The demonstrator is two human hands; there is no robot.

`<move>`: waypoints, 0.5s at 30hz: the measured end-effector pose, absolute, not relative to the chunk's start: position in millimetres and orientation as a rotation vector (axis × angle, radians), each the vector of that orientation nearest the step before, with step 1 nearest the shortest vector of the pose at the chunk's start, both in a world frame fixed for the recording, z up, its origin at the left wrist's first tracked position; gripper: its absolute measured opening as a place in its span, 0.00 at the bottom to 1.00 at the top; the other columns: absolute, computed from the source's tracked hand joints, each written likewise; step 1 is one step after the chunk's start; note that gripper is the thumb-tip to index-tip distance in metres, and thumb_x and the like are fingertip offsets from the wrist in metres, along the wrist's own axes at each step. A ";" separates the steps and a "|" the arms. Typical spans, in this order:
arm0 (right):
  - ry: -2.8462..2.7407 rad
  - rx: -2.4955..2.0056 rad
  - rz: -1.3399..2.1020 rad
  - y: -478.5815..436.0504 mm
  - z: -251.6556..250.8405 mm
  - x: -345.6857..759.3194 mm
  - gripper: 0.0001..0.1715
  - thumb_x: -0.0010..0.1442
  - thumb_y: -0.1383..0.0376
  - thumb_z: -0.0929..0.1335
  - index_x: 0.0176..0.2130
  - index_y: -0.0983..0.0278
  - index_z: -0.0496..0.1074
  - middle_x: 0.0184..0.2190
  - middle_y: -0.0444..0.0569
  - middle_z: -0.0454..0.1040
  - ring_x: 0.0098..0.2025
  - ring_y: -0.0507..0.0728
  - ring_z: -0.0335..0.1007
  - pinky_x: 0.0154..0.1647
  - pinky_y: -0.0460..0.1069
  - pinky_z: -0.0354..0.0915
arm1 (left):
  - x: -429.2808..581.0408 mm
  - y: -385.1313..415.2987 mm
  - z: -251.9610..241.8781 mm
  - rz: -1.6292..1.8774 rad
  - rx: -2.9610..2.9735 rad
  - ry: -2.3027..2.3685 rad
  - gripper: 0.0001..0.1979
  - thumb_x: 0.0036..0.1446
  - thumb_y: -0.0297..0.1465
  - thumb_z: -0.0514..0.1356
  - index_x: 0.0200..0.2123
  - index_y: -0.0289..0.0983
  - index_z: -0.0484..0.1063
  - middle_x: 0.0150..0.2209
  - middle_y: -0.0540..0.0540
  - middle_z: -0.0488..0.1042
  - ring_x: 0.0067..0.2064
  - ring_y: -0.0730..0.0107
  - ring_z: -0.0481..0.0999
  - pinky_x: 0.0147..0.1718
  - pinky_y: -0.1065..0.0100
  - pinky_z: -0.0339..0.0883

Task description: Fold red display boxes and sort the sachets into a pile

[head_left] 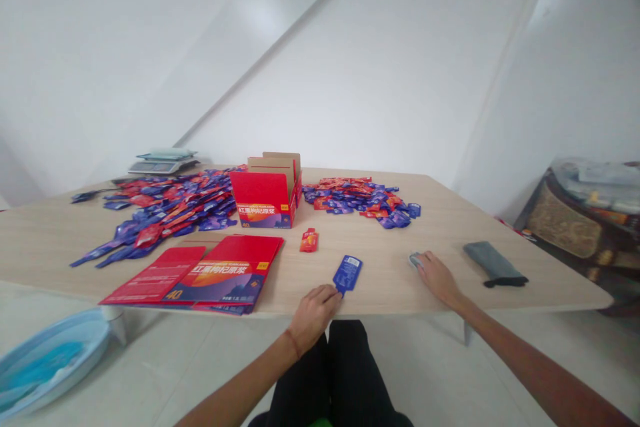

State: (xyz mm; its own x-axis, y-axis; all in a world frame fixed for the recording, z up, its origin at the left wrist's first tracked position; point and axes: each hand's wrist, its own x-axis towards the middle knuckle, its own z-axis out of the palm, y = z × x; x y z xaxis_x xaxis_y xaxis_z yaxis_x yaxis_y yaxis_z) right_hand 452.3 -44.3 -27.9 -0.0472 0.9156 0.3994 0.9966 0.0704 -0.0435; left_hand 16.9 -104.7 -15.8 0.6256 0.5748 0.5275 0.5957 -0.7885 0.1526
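Note:
A blue sachet [349, 272] with a white printed label lies on the table near the front edge. My left hand [315, 312] has its fingers closed on the sachet's narrow neck. To the right, my right hand [436, 275] rests on the table, its fingers closed round a small pale grey-white object [415, 259]. What that object is cannot be made out. A red-orange sachet [309, 240] lies flat behind the blue one, touched by neither hand.
Flattened red cartons [220, 273] lie at the front left. Behind them stand open red boxes [265, 200] between two heaps of sachets [185, 203], [360, 197]. A scale [163, 163] sits far left, a grey pouch [493, 263] right. A blue basin [55, 360] is on the floor.

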 end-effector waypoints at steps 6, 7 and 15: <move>-1.917 -1.566 -0.256 -39.1 22.6 383.0 0.17 0.68 0.64 0.61 0.48 0.63 0.77 0.45 0.54 0.76 0.45 0.59 0.72 0.50 0.51 0.66 | 10.8 -105.1 -10.5 -0.993 -2.809 -0.920 0.12 0.73 0.31 0.55 0.52 0.39 0.76 0.47 0.44 0.79 0.53 0.63 0.78 0.56 0.61 0.76; -1.927 -1.484 -0.228 -40.4 32.0 363.2 0.16 0.69 0.64 0.62 0.48 0.63 0.77 0.45 0.54 0.76 0.45 0.59 0.72 0.50 0.52 0.67 | 10.2 -105.5 -11.0 -0.989 -2.807 -0.903 0.12 0.73 0.31 0.55 0.53 0.39 0.76 0.47 0.44 0.79 0.54 0.63 0.78 0.57 0.61 0.75; -2.448 -1.087 -0.079 -64.0 31.7 230.8 0.11 0.66 0.68 0.67 0.46 0.60 0.78 0.44 0.50 0.77 0.48 0.57 0.70 0.50 0.51 0.67 | 12.9 -108.2 -14.3 -1.002 -2.755 -0.898 0.15 0.72 0.27 0.53 0.56 0.39 0.74 0.49 0.43 0.79 0.53 0.61 0.79 0.55 0.59 0.77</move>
